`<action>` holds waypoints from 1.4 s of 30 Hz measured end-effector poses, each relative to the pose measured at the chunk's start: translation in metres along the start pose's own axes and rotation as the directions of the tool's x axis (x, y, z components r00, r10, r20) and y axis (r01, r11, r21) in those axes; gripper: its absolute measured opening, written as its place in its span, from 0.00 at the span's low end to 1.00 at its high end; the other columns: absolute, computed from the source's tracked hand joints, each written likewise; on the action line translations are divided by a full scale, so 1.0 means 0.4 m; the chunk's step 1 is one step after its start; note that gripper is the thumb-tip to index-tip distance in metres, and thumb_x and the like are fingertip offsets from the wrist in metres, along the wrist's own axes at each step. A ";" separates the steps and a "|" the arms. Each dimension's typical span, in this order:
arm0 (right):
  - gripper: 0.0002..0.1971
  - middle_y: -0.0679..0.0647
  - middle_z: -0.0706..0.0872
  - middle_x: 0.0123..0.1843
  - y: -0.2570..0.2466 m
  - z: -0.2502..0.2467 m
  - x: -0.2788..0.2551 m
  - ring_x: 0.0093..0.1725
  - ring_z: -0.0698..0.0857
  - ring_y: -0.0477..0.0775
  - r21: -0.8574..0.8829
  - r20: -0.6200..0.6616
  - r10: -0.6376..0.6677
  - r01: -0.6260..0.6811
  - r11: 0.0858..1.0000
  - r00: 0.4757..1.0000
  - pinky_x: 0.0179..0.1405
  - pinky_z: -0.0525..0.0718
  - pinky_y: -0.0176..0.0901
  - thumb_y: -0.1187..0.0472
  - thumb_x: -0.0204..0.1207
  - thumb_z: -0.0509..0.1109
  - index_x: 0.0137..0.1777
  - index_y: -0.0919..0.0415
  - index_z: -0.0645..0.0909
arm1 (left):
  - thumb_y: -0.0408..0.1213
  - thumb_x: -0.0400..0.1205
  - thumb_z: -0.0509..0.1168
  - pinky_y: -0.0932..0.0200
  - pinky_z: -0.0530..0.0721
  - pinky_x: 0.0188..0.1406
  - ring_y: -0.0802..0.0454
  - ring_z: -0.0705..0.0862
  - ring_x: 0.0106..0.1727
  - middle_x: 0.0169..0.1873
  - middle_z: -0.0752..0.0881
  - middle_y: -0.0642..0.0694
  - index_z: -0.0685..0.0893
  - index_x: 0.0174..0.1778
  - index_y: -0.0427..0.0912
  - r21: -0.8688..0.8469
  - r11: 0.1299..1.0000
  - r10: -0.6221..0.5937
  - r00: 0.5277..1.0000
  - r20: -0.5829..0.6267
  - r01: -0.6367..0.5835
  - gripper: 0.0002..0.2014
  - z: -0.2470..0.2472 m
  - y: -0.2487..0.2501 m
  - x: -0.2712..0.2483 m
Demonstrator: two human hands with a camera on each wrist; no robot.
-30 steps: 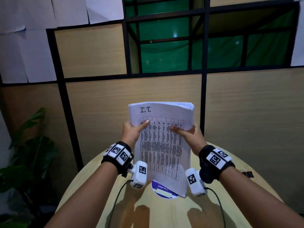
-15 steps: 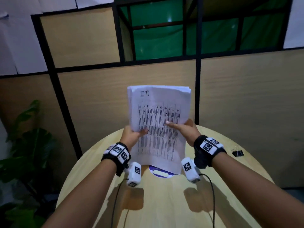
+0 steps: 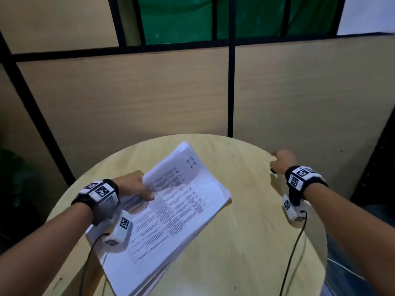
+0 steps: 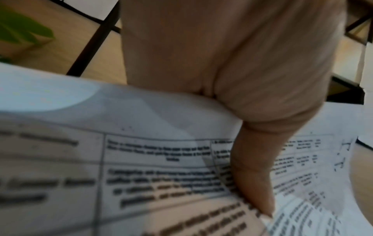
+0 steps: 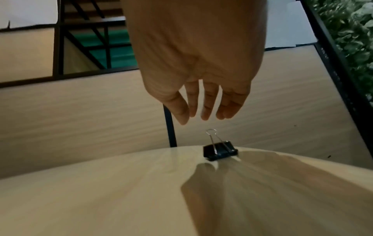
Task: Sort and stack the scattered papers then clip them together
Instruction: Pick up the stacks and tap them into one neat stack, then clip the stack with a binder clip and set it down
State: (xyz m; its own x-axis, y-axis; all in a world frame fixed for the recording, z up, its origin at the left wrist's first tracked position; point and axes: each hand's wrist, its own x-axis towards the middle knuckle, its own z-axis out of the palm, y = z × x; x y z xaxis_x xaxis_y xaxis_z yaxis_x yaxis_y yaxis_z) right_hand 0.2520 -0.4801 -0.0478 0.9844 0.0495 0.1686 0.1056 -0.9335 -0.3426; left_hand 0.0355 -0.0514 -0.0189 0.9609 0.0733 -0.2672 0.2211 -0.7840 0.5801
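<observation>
A thick stack of printed papers (image 3: 171, 210) marked "I.T." lies slantwise on the round wooden table (image 3: 245, 242). My left hand (image 3: 132, 186) grips its left edge. In the left wrist view the thumb (image 4: 254, 175) presses on the top page (image 4: 141, 159), and the other fingers are hidden under the sheets. My right hand (image 3: 282, 160) is at the table's far right edge. In the right wrist view it hangs open (image 5: 201, 110), fingers pointing down, just above a black binder clip (image 5: 220, 150) and not touching it. The clip (image 3: 272, 170) barely shows in the head view.
A wood-panelled partition with a black frame (image 3: 232, 92) stands right behind the table. A dark plant (image 3: 15, 184) is at the left. Wrist-camera cables (image 3: 292, 253) trail over the tabletop (image 5: 101, 191) toward me.
Both hands held the stack upright before. It now lies flat on the table in the left hand alone. The right hand let go and moved right, over the binder clip.
</observation>
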 end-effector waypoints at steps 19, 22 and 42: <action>0.11 0.57 0.88 0.41 -0.259 0.060 -0.180 0.42 0.87 0.57 0.302 0.133 -0.218 0.170 0.938 0.967 0.46 0.87 0.47 0.58 0.75 0.72 0.39 0.67 0.87 | 0.54 0.56 0.80 0.55 0.74 0.37 0.44 0.75 0.33 0.32 0.80 0.41 0.79 0.38 0.36 0.074 0.977 -0.206 0.973 0.104 0.199 0.28 0.067 -0.037 0.033; 0.15 0.62 0.88 0.35 -0.294 0.065 -0.178 0.35 0.87 0.58 0.418 0.217 -0.188 0.083 0.905 0.958 0.40 0.86 0.48 0.62 0.70 0.72 0.25 0.63 0.74 | 0.51 0.59 0.80 0.56 0.73 0.36 0.46 0.75 0.31 0.30 0.80 0.43 0.79 0.35 0.38 0.069 0.978 -0.205 0.973 0.102 0.199 0.24 0.068 -0.042 0.034; 0.10 0.61 0.93 0.43 -0.285 0.055 -0.127 0.39 0.91 0.56 0.482 0.206 -0.146 0.030 0.876 0.968 0.44 0.91 0.43 0.62 0.77 0.72 0.44 0.70 0.90 | 0.52 0.55 0.81 0.52 0.76 0.39 0.43 0.78 0.36 0.34 0.81 0.37 0.82 0.41 0.34 -0.001 0.985 -0.168 0.978 0.125 0.170 0.29 0.071 -0.065 0.056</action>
State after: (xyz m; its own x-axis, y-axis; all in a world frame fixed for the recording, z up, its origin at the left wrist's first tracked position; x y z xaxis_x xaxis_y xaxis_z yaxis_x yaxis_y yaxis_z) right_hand 0.1932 -0.3682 -0.0378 0.9660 0.2576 0.0232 0.1898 -0.6449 -0.7404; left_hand 0.0466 -0.0467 -0.0619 0.8814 0.1265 -0.4551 0.3811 -0.7598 0.5268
